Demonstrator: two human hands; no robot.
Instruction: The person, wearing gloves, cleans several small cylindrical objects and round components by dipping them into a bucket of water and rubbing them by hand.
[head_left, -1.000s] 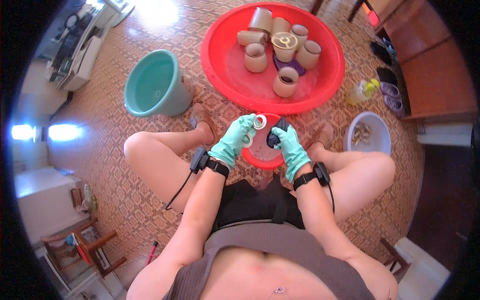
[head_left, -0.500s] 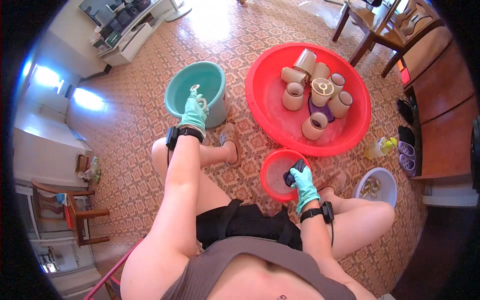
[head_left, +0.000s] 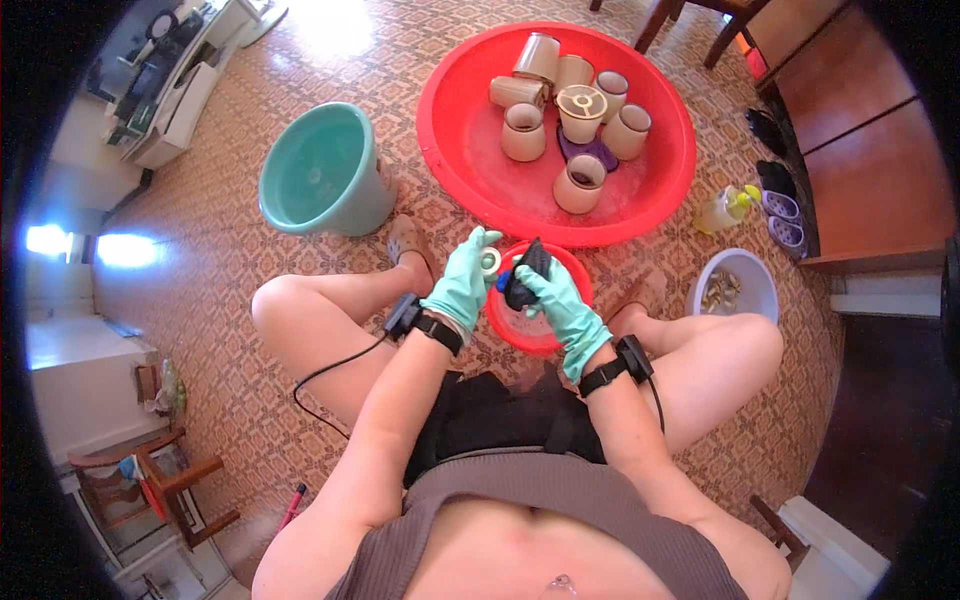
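Observation:
Both of my hands wear mint-green rubber gloves and meet above a small red basin of cloudy water between my feet. My left hand grips a small pale ring. Just beside it, my right hand is closed around a black cloth, with a bit of blue showing at its left edge. Beyond them lies a wide red tub holding several beige lampshade-like cups and a purple cloth. One upright cup has a spoked ring on top.
A teal bucket of water stands at the left. To the right are a pump bottle of yellowish liquid and a lavender basin with small brass-coloured pieces. Clogs sit by the brown cabinet; a wooden chair is at lower left.
My left hand has come from over the teal bucket to the small red basin, bringing the pale ring next to the black cloth. My right hand has lifted slightly leftward. The view has shifted.

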